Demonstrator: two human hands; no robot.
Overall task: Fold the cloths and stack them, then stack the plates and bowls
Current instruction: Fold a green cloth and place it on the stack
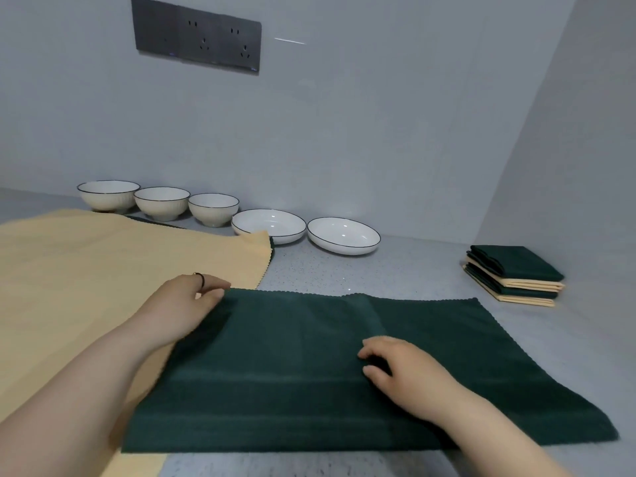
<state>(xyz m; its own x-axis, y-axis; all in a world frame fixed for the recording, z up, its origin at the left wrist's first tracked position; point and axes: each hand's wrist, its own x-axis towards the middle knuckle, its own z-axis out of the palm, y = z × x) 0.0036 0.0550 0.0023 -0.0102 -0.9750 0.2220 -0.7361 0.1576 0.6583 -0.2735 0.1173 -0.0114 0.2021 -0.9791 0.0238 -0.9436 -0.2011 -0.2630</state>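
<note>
Green cloth flat on speckled counter

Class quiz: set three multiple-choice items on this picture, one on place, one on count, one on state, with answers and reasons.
1. The folded stack of cloths lies: A under the sockets; B at the counter's far right; C on a plate.
2. The bowls number: A two; B five; C three.
3. The left hand is: A pinching the green cloth's corner; B lifted in the air; C holding a plate.
Answers: 1 B, it sits by the right wall. 2 C, three stand in a row. 3 A, thumb and finger close on its far edge.
</note>
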